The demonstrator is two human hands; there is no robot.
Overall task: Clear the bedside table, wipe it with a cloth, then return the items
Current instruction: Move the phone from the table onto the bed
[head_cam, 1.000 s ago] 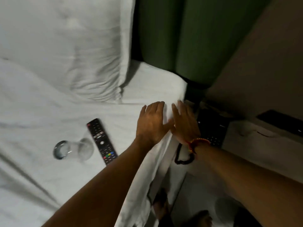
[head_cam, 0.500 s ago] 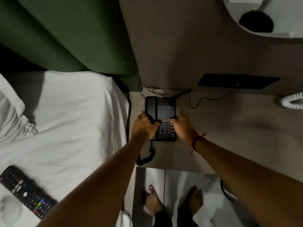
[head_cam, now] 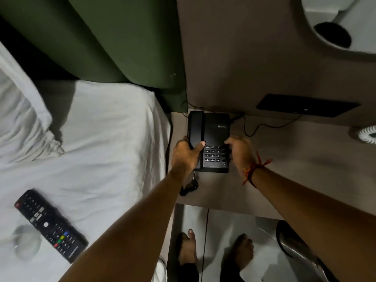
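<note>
A black desk telephone sits on the brown bedside table, close to its left edge by the bed. My left hand grips the phone's left side over the handset, thumb on top. On the phone's right edge rests my right hand, a red thread around its wrist. The coiled handset cord hangs at the table's front. On the white bed lie a black remote control and a clear drinking glass on its side.
A green padded headboard and a brown wall panel rise behind. A black flat device with a cable lies at the table's back. A white coiled cord is at the right edge. My bare feet and a metal bin are on the floor below.
One second ago both hands lay flat on the bed's edge. They have since moved right to the telephone and taken hold of its sides; the view swung right toward the table.
</note>
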